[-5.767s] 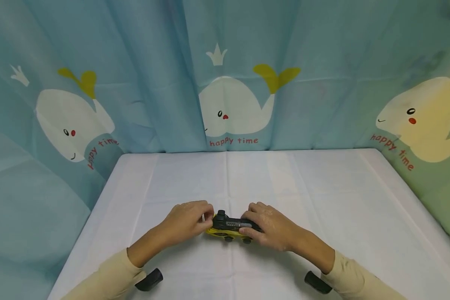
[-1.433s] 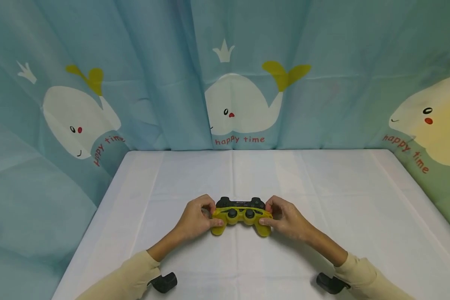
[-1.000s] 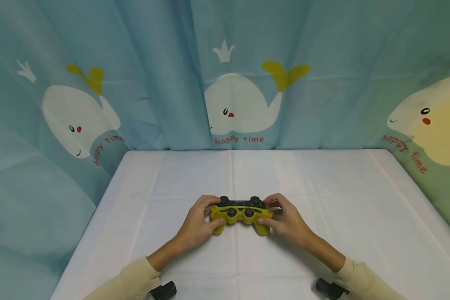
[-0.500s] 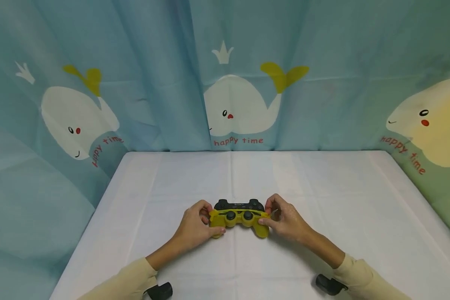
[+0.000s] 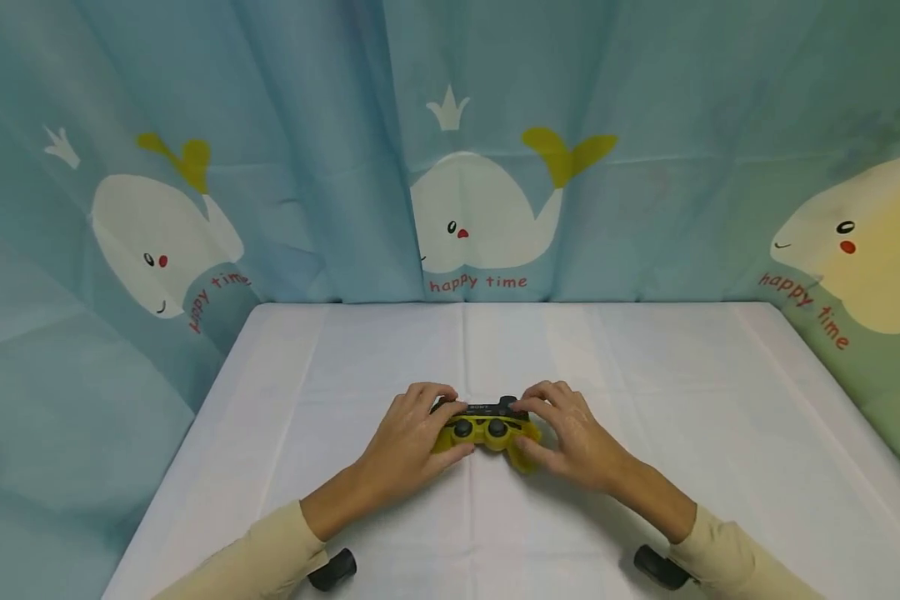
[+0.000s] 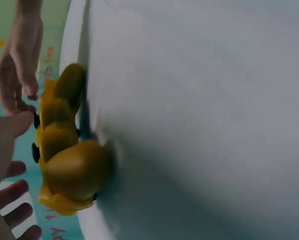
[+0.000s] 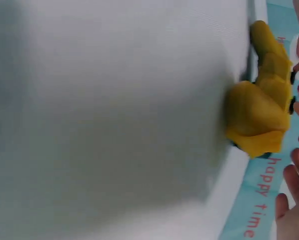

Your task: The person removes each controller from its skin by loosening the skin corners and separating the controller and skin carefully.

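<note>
A black game controller lies on the white tabletop in the middle of the head view. A yellow rubbery cover wraps its lower part and grips, with two black thumbsticks poking through. The controller's upper edge shows bare and black. My left hand hovers over the left end, hiding part of it; in the left wrist view its fingers are spread apart from the cover. At the other end is my right hand, fingers loosely bent near the cover, holding nothing in the right wrist view.
A white cloth with fold lines covers the table. Blue-green curtain with printed whales surrounds its back and sides. Black wrist devices hang under both forearms.
The controller was first turned edge-on, then faced up with both hands pinching the cover's corners. Over the last half second both hands have let go, and the left has shifted over the controller.
</note>
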`<state>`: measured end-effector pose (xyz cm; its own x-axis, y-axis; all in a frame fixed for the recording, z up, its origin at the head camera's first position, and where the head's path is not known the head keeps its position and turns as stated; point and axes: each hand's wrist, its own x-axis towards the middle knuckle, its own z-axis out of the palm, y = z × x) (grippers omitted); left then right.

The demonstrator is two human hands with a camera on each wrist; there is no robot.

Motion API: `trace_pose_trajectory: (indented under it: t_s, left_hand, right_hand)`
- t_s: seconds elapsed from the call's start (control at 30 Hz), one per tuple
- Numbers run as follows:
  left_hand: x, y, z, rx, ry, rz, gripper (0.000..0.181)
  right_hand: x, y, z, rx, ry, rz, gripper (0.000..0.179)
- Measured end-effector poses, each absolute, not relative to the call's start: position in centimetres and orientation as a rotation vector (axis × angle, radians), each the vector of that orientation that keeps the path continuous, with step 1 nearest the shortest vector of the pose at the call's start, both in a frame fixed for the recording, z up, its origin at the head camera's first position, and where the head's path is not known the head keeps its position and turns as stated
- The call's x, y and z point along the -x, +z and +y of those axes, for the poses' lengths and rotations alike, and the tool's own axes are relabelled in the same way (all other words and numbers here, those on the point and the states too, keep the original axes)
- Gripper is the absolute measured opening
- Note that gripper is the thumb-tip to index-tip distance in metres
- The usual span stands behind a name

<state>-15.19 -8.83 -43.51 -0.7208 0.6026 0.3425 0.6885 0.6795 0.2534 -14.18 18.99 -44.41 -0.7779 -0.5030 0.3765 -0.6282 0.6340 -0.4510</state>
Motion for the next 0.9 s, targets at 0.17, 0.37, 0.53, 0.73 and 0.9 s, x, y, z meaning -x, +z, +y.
trace_pose_trajectory:
  t_s: [0.17, 0.37, 0.53, 0.73, 0.9]
  left_hand:
    - [16.3, -42.6, -8.0, 1.144, -0.313, -2.726, 0.047]
    - [17.2, -41.7, -7.3, 1.198, -0.384, -2.835, 0.032]
    - [17.7, -41.0, -6.6, 1.177, -0.388, -2.968, 0.031]
    - [18.6, -40.2, -6.1, 1.221, -0.322, -3.084, 0.031]
    - [19.5, -39.7, -6.2, 1.226, -0.518, -3.201, 0.032]
  right_hand:
    - [15.4, -43.4, 18.0, -0.999, 0.796, -2.815, 0.037]
    - [16.4, -42.3, 17.0, -1.008, 0.911, -2.945, 0.017]
    - [17.3, -40.9, 16.4, -0.996, 1.008, -3.125, 0.007]
    - [18.3, -39.9, 16.1, -1.012, 1.092, -3.23, 0.006]
    - [18.1, -40.0, 16.1, -0.973, 1.116, -3.211, 0.005]
